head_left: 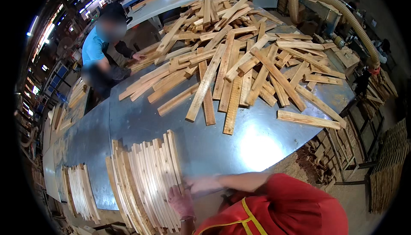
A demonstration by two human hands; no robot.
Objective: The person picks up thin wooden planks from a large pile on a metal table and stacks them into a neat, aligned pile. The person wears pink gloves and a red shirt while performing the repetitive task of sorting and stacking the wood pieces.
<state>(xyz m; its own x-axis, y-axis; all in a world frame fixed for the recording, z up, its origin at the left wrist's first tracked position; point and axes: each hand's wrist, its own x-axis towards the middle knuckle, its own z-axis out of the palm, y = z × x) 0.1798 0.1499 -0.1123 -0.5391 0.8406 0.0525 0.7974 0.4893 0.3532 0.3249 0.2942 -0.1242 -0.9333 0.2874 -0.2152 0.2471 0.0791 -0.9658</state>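
My left hand [180,202], in a pink glove, lies at the near right end of a row of upright, closely packed wooden slats [150,170]. Its fingers are stretched out against the end slats. Just to the right, my right hand [201,184] is beside the same row's outer edge, close to the left hand. Motion smears its fingers, so whether it grips a slat does not show. The row stands at the near edge of a shiny metal table [205,149]. A smaller row of slats [79,188] is farther left.
A large loose pile of wooden boards [239,63] covers the table's far side. One board [308,119] lies alone at right. Across the table at left, a person in a blue shirt [96,48] reaches toward the pile. Ribbed hoses [342,10] hang at far right.
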